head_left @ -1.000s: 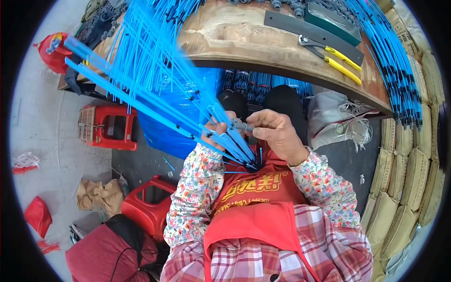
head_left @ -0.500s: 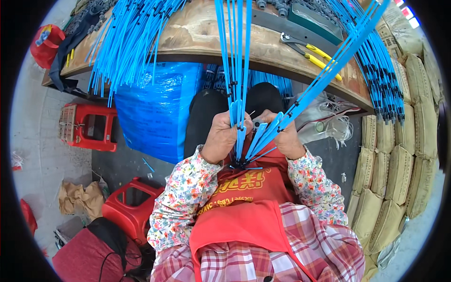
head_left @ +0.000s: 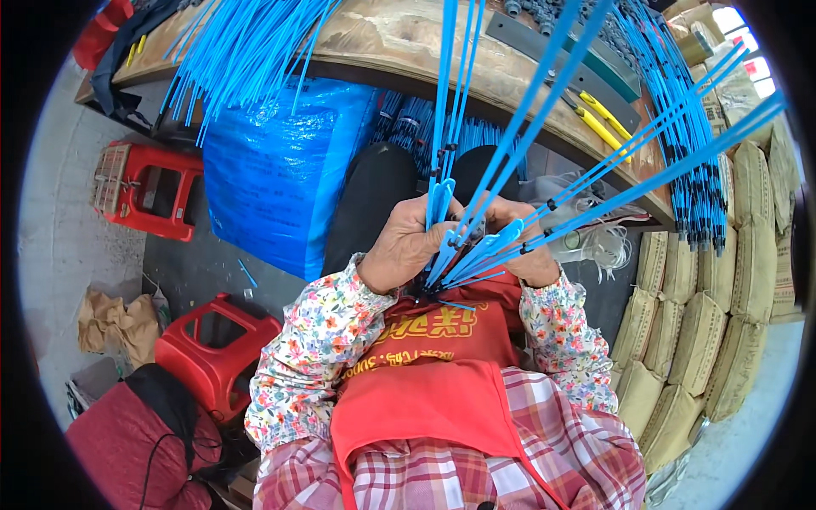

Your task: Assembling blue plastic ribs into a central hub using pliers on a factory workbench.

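Note:
Above my lap I hold a frame of long blue ribs (head_left: 612, 208) with small black joints, like an umbrella frame; its ribs meet low in front of the red apron (head_left: 425, 391). My left hand (head_left: 401, 246) is closed around the lower ends of the left ribs. Opposite it, my right hand (head_left: 529, 246) is closed at the ends of the ribs fanning to the right. Its fingertips and my left ones nearly meet around a small grey part, mostly hidden by fingers and ribs. Short blue strips stick out below the hands.
Bundles of loose blue ribs (head_left: 246, 51) lie on the wooden table (head_left: 374, 34), with yellow-handled pliers (head_left: 603, 127) at its right. A blue wrapped bundle (head_left: 272, 178) stands beneath. Red stools (head_left: 217, 357) are on the left; stacked tan packages (head_left: 722, 348) on the right.
Several ribs have swung further right and spread into separate groups, while the left ribs have shifted slightly right. My hands have come closer together. The view has turned a little.

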A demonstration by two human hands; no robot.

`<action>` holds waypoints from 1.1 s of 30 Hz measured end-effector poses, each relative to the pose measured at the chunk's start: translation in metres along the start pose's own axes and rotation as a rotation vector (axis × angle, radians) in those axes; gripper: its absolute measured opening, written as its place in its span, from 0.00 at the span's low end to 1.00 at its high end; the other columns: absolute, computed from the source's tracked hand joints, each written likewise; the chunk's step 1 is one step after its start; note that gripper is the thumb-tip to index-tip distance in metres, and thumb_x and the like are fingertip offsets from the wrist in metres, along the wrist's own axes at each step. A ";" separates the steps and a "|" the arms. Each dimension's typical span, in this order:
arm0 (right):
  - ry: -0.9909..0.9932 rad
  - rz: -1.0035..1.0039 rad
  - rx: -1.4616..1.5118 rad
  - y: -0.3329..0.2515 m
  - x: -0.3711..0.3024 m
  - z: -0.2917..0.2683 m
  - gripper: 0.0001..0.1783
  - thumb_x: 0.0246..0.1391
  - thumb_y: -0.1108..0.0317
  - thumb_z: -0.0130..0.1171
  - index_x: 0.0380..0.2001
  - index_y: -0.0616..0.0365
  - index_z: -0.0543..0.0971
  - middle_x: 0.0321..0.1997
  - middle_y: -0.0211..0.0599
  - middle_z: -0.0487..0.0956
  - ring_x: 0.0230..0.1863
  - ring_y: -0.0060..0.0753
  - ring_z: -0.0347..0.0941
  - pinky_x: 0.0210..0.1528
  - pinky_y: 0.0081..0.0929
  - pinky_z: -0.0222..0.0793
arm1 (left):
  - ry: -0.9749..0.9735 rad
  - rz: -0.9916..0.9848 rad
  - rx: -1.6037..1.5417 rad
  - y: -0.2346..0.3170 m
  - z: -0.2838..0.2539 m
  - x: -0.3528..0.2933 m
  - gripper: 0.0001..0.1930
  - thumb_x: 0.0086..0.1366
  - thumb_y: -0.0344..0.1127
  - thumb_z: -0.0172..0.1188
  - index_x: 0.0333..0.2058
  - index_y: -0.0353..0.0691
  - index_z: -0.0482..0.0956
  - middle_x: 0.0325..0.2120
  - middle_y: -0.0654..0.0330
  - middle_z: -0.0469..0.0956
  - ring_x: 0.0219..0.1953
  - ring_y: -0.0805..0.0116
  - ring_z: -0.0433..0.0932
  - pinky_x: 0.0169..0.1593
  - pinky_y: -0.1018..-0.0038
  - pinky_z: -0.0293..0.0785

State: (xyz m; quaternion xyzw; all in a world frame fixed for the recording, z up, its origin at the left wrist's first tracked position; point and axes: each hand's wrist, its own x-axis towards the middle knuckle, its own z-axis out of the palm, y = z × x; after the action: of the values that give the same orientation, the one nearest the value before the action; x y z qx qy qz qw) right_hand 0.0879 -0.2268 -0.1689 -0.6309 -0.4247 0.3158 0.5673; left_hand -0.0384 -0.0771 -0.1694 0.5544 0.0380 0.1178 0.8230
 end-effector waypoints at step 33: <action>-0.119 -0.231 0.050 -0.009 0.014 0.074 0.07 0.51 0.70 0.64 0.27 0.63 0.78 0.22 0.42 0.76 0.23 0.37 0.75 0.26 0.30 0.68 | 0.046 0.183 -0.302 -0.025 -0.064 -0.041 0.18 0.65 0.46 0.60 0.40 0.35 0.70 0.28 0.50 0.75 0.31 0.69 0.74 0.31 0.75 0.73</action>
State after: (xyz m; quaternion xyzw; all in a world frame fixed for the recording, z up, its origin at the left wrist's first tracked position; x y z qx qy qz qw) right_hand 0.0270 -0.1809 -0.1707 -0.5436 -0.5193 0.2960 0.5892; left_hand -0.0864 -0.0375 -0.2199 0.4227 -0.0119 0.2094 0.8817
